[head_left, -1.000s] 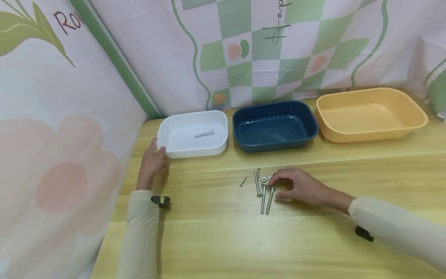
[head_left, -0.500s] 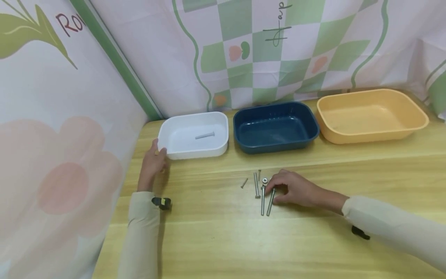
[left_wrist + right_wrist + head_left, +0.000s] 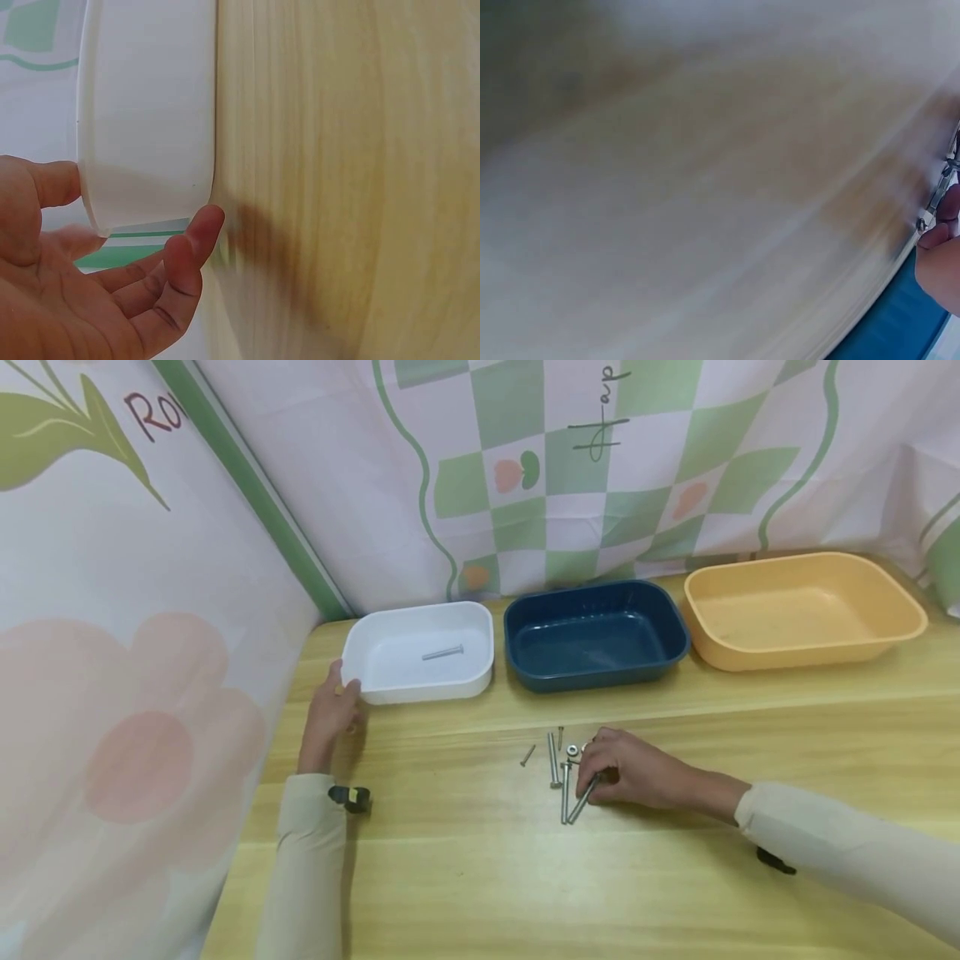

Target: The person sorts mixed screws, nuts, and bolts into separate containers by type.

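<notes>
My left hand point(image 3: 330, 712) holds the near left corner of a white tray point(image 3: 427, 691), thumb and index finger at its rim. The left wrist view shows this tray wall point(image 3: 150, 112) close up, the other fingers loosely bent below it. A single bolt point(image 3: 442, 652) lies inside. At the table's middle, my right hand point(image 3: 637, 770) pinches one long bolt point(image 3: 582, 802) near its upper end, its lower end slanting toward a second long bolt point(image 3: 566, 795). Only part of the right hand point(image 3: 939, 259) enters the right wrist view, at the edge.
Left of the right hand lie another bolt point(image 3: 553, 760), a nut point(image 3: 572, 750) and two small screws, one nearer point(image 3: 528, 756) and one farther point(image 3: 560, 737). A dark blue tray point(image 3: 600, 678) and a yellow tray point(image 3: 802, 656) stand along the back beside the curtain.
My right hand has closed its fingers on the right-hand long bolt, which has turned so that it slants more. The left hand keeps its place at the white tray.
</notes>
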The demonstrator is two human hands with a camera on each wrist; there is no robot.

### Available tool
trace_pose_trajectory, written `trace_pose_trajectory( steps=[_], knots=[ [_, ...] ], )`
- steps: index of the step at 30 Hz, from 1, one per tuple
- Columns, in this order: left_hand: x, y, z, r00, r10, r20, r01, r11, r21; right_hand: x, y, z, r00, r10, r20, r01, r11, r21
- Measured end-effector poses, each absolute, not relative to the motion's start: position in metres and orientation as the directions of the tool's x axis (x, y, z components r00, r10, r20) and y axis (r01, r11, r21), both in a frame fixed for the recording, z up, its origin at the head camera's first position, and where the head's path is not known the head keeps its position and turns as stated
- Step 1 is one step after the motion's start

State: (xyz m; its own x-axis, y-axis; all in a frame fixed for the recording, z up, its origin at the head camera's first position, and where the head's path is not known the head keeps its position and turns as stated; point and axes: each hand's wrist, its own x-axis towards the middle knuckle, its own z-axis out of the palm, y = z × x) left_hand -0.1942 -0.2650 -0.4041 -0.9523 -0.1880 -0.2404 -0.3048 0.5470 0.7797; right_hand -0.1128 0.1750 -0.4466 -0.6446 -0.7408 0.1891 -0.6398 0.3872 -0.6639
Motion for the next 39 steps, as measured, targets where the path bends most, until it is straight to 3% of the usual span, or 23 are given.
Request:
trace_pose_trajectory(
  steps=[9,19,33,39],
  knots=[
    [-0.194,-0.266,-0.404,-0.950,-0.192,-0.248,-0.313,0.552,0.773,-0.110,0.176,-0.446,-0.598,-0.777,0.194,-0.699,0.388,-0.601],
    [-0.194,-0.267,-0.406,-0.956,-0.184,-0.227,-0.291,0.561,0.775,-0.111,0.176,-0.444,-0.565,-0.802,0.191,-0.681,0.323,-0.657],
    [-0.193,-0.263,-0.403,-0.944,-0.195,-0.266,-0.330,0.541,0.774,-0.113,0.177,-0.438,-0.596,-0.782,0.181,-0.656,0.345,-0.671],
    [-0.194,-0.264,-0.402,-0.945,-0.197,-0.262,-0.328,0.547,0.770,-0.121,0.171,-0.433,-0.662,-0.724,0.196,-0.614,0.373,-0.696]
  ],
)
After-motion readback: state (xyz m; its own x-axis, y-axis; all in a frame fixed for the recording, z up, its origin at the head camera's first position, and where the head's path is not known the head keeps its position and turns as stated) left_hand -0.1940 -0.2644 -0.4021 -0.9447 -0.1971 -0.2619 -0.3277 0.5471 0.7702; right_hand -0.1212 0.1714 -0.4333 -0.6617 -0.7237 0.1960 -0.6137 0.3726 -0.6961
